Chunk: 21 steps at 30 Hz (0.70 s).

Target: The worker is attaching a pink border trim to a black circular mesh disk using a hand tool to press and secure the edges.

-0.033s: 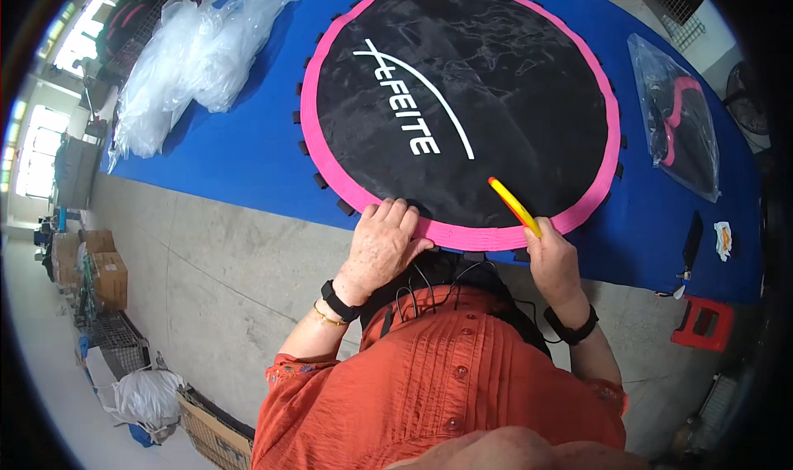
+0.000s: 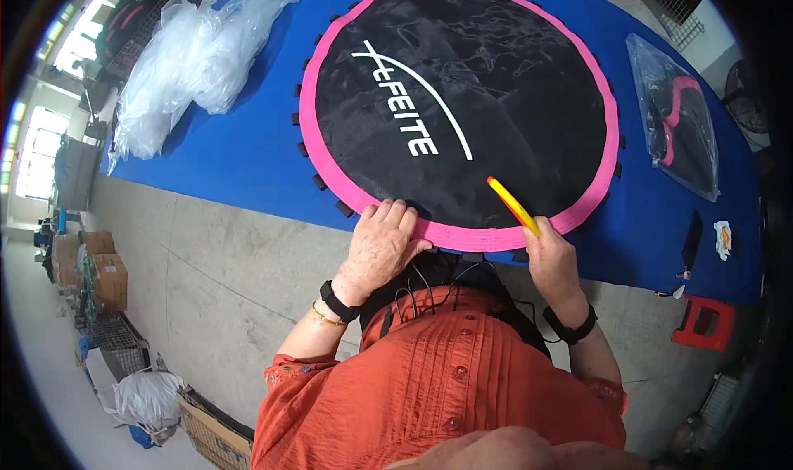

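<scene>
Black mat (image 2: pixel 504 115) | near rim (image 2: pixel 475 237): left hand (image 2: pixel 382 244) atop, grip unclear | right hand (image 2: pixel 551 259) alongside, clasping yellow tool (image 2: pixel 513 206)

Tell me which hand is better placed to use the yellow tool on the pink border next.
Probably the right hand: it holds the yellow tool at the pink border, while the left hand rests on that border with no tool visible.

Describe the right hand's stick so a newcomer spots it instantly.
On the blue table lies a pink-rimmed round black mat. At its near edge, the right hand grips a slim stick, bright yellow and red against the black.
</scene>
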Available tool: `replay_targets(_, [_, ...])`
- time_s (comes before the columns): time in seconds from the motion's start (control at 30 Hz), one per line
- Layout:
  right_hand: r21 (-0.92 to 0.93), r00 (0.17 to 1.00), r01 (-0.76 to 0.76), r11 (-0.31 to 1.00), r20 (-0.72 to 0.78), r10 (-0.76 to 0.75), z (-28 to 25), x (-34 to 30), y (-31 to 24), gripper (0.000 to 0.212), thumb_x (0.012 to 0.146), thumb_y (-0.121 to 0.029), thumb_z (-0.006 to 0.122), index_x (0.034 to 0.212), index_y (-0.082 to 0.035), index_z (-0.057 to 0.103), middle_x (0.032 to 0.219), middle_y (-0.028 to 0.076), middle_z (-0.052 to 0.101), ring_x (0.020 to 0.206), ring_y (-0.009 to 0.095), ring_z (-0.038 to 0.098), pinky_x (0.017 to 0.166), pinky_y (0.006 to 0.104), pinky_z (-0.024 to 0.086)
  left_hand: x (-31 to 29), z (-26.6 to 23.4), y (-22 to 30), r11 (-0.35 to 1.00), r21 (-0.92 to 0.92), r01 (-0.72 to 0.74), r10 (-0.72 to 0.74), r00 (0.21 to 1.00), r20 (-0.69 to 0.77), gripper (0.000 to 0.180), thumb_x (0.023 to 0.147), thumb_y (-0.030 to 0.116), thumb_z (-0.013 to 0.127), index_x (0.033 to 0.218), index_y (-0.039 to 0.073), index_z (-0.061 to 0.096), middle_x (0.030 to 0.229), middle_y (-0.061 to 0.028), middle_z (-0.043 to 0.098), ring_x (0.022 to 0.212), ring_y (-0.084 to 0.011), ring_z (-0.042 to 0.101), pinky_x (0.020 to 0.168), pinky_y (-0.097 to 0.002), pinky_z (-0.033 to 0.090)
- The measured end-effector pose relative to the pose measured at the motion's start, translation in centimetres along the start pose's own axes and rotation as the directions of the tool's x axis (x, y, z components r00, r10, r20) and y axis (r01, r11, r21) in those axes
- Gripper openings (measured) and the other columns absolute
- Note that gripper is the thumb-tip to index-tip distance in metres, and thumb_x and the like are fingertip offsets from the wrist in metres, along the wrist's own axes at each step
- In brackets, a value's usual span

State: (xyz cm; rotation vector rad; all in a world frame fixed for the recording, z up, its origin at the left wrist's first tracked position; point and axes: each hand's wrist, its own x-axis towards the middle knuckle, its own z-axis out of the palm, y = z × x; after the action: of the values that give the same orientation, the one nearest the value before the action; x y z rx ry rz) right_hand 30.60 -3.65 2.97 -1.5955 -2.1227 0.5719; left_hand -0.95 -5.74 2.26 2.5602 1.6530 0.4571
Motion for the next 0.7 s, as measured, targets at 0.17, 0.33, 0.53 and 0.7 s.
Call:
replay_targets(0.17, [0.018,1.000,-0.016,1.000,-0.016,0.017,-0.4,0.5,0.2,0.019,0.106,-0.019,0.060,0.108,0.000,0.059,0.092,0.022,0.067,0.089,0.045,0.067,0.072,0.0517,0.054,0.5,-0.1,0.1,0.998,0.051,-0.034,0.033,0.999,0.030,0.054,0.083,0.046,0.078,0.110,0.002,0.062,0.105,-0.0116,0.062,0.101,-0.0294,0.063,0.084,-0.0412,0.048])
replay_targets(0.33, [-0.004,0.990,0.062,0.998,-0.123,-0.062,-0.2,1.1,0.9,0.019,0.106,-0.018,0.061,0.112,0.000,0.060,0.098,0.023,0.066,0.091,0.045,0.066,0.073,0.0501,0.054,1.8,0.7,0.7,0.995,0.093,-0.046,0.041,0.998,0.055,0.048,0.086,0.047,0.076,0.099,0.004,0.060,0.094,-0.0103,0.057,0.089,-0.0281,0.060,0.078,-0.0399,0.050])
replay_targets(0.53, [-0.083,0.945,0.191,0.978,-0.256,-0.206,-0.5,2.5,1.5,0.014,0.103,-0.010,0.063,0.114,-0.002,0.061,0.100,0.018,0.066,0.093,0.040,0.066,0.080,0.0455,0.054,6.1,3.8,3.0,0.998,0.049,-0.037,0.039,0.998,-0.042,0.047,0.088,0.050,0.074,0.090,0.005,0.060,0.088,-0.0105,0.057,0.084,-0.0278,0.061,0.073,-0.0411,0.051])
replay_targets(0.7, [-0.076,0.936,0.221,0.972,-0.263,-0.233,0.1,2.8,1.9,0.016,0.104,-0.012,0.063,0.117,-0.003,0.061,0.104,0.016,0.065,0.093,0.038,0.066,0.081,0.0447,0.054,9.5,6.0,7.3,0.985,-0.170,-0.040,0.036,0.999,-0.023,0.044,0.094,0.043,0.070,0.094,0.000,0.065,0.091,-0.0167,0.064,0.087,-0.0333,0.064,0.077,-0.0437,0.055])
